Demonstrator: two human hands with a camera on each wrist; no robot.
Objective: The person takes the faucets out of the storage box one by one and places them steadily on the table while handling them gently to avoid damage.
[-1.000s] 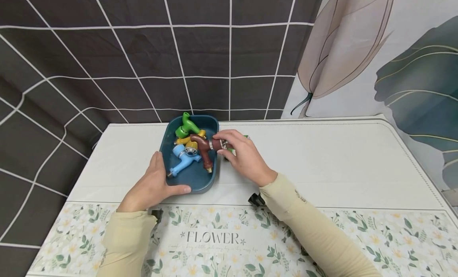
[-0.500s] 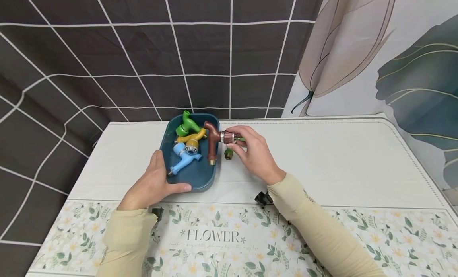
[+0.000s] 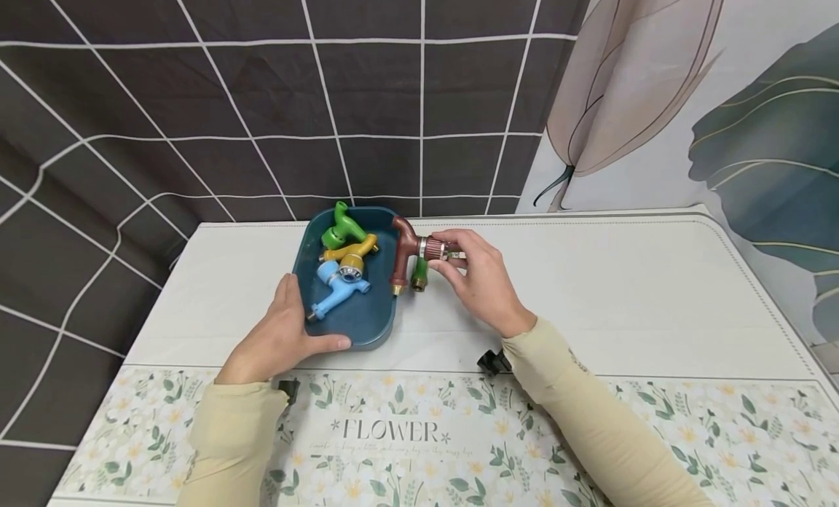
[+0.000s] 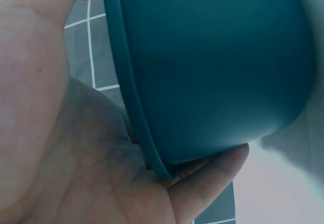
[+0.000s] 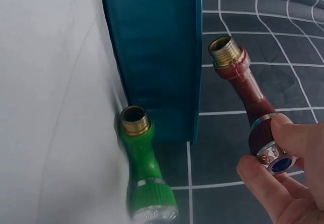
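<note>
My right hand (image 3: 481, 281) pinches a dark red-brown faucet (image 3: 405, 252) by its ribbed knob, between thumb and fingers. In the right wrist view its brass threaded end points up and to the left. The faucet hangs over the right rim of a dark blue plastic basin (image 3: 363, 339). My left hand (image 3: 275, 339) rests against the basin's near left corner, fingers straight along the side and thumb at the near rim. Inside the basin lie a green faucet (image 3: 344, 230), a yellow faucet (image 3: 354, 258) and a light blue faucet (image 3: 337, 292).
A second green faucet (image 5: 144, 158) lies on the white table surface (image 3: 590, 296) just right of the basin, partly hidden in the head view by the brown faucet and my right hand. A dark tiled backdrop (image 3: 367, 92) rises behind the table.
My right hand has moved right, carrying the brown faucet from above the basin's inside to above its right rim. The left hand and basin have stayed in place.
</note>
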